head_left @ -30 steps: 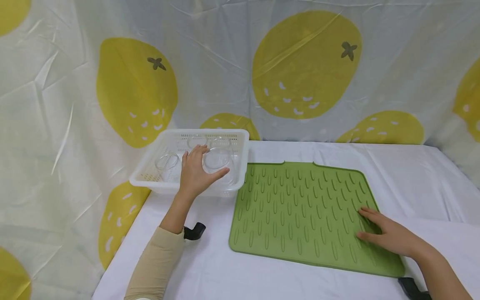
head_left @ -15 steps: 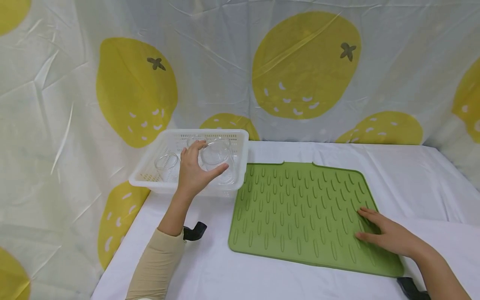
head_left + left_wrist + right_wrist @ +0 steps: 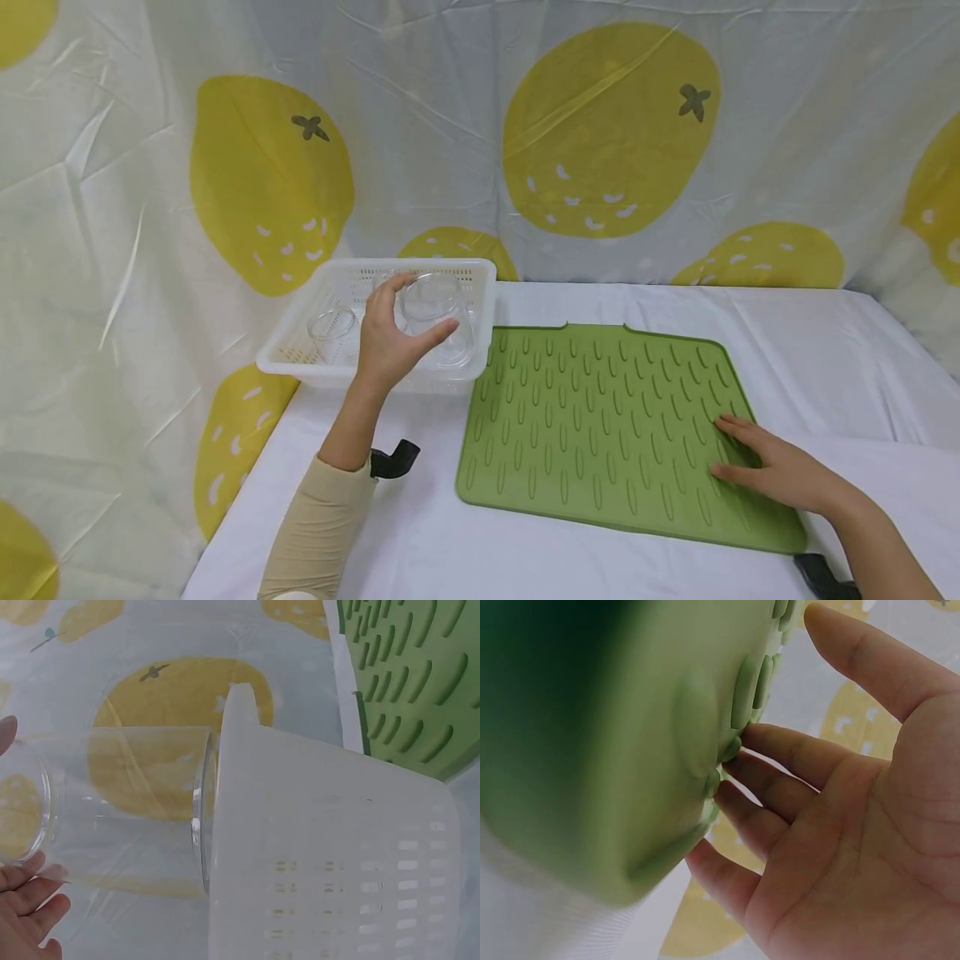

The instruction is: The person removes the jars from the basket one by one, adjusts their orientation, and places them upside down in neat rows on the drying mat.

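My left hand [image 3: 390, 346] holds a clear glass [image 3: 127, 802] near its top end, thumb on one side and fingertips [image 3: 41, 889] on the other. The glass stands upright above the rim of the white plastic basket [image 3: 315, 795] in the left wrist view. Inside that basket, another clear glass [image 3: 332, 325] shows at the left, and more clear glassware lies partly hidden behind my left hand. My right hand [image 3: 783, 475] rests its fingertips on the right part of the green ridged mat [image 3: 592, 425], with the fingers extended and the thumb apart.
The basket stands at the back left, close beside the mat's left edge. A white cloth [image 3: 420, 533] covers the table. Behind it hangs a curtain [image 3: 435, 150] printed with yellow lemons. Black wrist mounts [image 3: 393, 460] jut out from my wrists.
My left hand has raised the glass out of the basket, its rim rising in the head view. The right hand has stayed in place on the mat.
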The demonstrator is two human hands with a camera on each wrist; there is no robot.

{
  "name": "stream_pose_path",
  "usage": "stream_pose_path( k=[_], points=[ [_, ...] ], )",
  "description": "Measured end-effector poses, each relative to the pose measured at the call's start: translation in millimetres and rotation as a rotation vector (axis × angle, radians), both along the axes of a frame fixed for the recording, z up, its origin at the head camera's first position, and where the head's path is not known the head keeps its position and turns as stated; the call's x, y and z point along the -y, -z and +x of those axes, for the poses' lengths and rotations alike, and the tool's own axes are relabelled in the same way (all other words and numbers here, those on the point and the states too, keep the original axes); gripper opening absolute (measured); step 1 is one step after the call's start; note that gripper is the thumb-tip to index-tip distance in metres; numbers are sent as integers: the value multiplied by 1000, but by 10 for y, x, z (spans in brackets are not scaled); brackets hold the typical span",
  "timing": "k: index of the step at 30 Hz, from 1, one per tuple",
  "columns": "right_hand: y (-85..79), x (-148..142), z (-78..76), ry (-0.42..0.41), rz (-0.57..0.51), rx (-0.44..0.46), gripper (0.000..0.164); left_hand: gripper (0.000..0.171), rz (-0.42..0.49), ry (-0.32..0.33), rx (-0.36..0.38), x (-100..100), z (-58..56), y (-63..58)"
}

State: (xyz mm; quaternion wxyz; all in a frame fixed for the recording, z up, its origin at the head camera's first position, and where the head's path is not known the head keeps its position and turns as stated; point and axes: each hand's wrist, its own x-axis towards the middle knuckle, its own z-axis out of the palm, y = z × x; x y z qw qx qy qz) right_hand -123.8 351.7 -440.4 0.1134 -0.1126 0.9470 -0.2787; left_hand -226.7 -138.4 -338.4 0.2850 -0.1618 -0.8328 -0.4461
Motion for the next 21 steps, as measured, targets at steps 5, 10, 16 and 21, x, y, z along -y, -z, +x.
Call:
stream_pose_path(
  k=[5,10,16,21],
  points=[
    [5,-3,4,0,-1,-1,81,76,63,38,15,-44,32,-33],
    [13,-8,10,2,-6,-6,81,75,119,109,4,-89,64,-65],
    [16,-9,9,1,-9,-10,81,68,169,224,-17,-156,109,-113],
    [18,-10,4,-2,-13,-10,81,71,191,282,-15,-228,144,-139]
  ],
)
